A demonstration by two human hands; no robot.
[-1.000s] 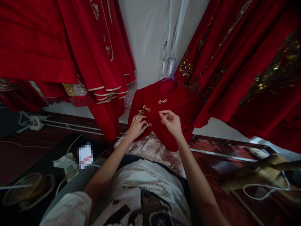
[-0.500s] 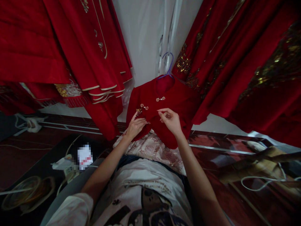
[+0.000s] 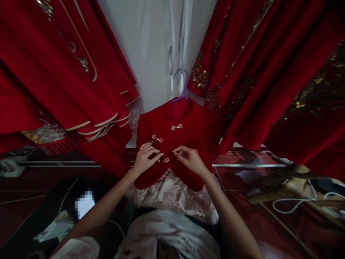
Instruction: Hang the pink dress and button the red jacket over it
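Note:
A small red jacket (image 3: pixel 194 126) hangs in front of me on a purple hanger (image 3: pixel 181 77). Pearl clasps run down its front: one near the collar (image 3: pixel 176 127), one lower left (image 3: pixel 157 139), one lowest (image 3: pixel 166 160). My left hand (image 3: pixel 145 158) pinches the jacket's front edge just left of the lowest clasp. My right hand (image 3: pixel 188 160) pinches the fabric just right of that clasp. Both hands have their fingers closed on the cloth. A pale gold brocade skirt (image 3: pixel 175 194) lies under the jacket's hem.
Long red embroidered garments hang at the left (image 3: pixel 61 79) and right (image 3: pixel 269 79), crowding the jacket. A white wall (image 3: pixel 145 46) is behind. On the dark red floor lie a white cord (image 3: pixel 296 205) at right and a power strip (image 3: pixel 56 226) at lower left.
The view has shifted, so the jacket sits lower and more central. Both hands stayed at the jacket's front and drew closer together around the lowest clasp.

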